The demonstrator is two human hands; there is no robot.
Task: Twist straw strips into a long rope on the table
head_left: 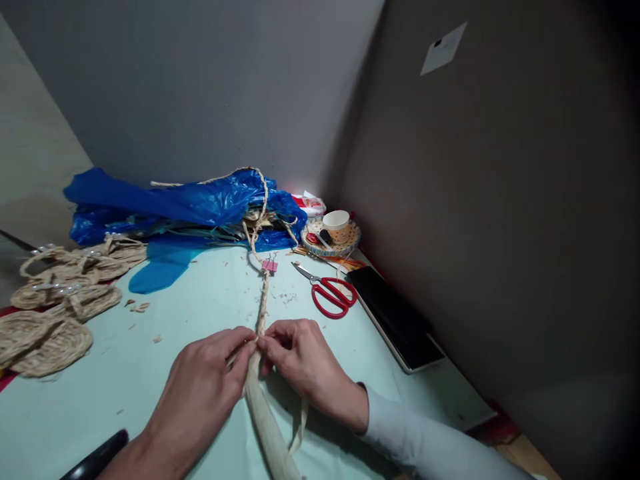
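A pale braid of dried plant fibre runs toward me from a pink binder clip on the table. At its near end my left hand pinches the strands between thumb and fingertips. My right hand grips the same spot from the other side, its fingers curled in. Below both hands, a broad loose fibre strip trails to the bottom edge, with a narrower strip hanging beside it. The fingertips hide the exact crossing of the strands.
Red-handled scissors and a dark tablet-like device lie to the right. Behind are a paper cup on a patterned plate and a blue plastic bag. Woven soles lie left; a black object is near my left forearm.
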